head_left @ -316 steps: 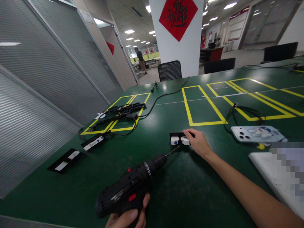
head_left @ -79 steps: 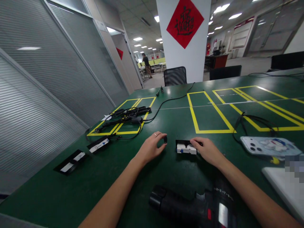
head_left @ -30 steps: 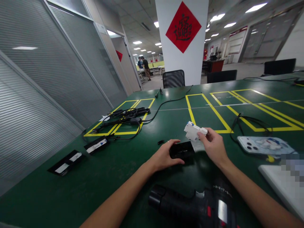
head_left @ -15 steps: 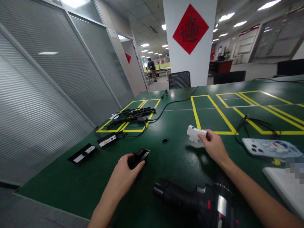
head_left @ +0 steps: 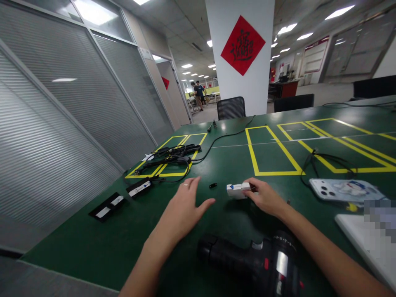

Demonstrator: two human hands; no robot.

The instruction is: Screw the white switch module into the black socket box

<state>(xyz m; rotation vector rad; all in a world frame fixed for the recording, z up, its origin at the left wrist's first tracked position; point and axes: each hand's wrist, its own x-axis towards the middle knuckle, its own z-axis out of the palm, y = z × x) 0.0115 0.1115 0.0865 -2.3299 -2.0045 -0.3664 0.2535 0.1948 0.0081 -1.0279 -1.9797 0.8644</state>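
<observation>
My right hand (head_left: 264, 197) pinches a small white circuit breaker (head_left: 237, 190) with a blue part at its left end, just above the green table (head_left: 229, 161). My left hand (head_left: 184, 208) is open, thumb apart from the fingers, to the left of the breaker and not touching it. Between the hands and slightly beyond lies a small black piece (head_left: 213, 185). The black piece that was in my left hand is out of sight; I cannot tell whether the hand covers it. Nearer to me lies a black cordless drill (head_left: 235, 258) with a numbered collar.
On the left lie two flat black pieces with white labels (head_left: 109, 207) (head_left: 139, 187). Behind them, tangled black cables (head_left: 173, 156) cross yellow tape outlines (head_left: 253, 152). At right are a phone in a patterned case (head_left: 346, 189), another black cable (head_left: 332, 156) and a white flat object (head_left: 361, 235).
My left hand has let go of the black piece, opened and moved right. My right hand has brought the circuit breaker left and lower, turning it. The view has shifted slightly.
</observation>
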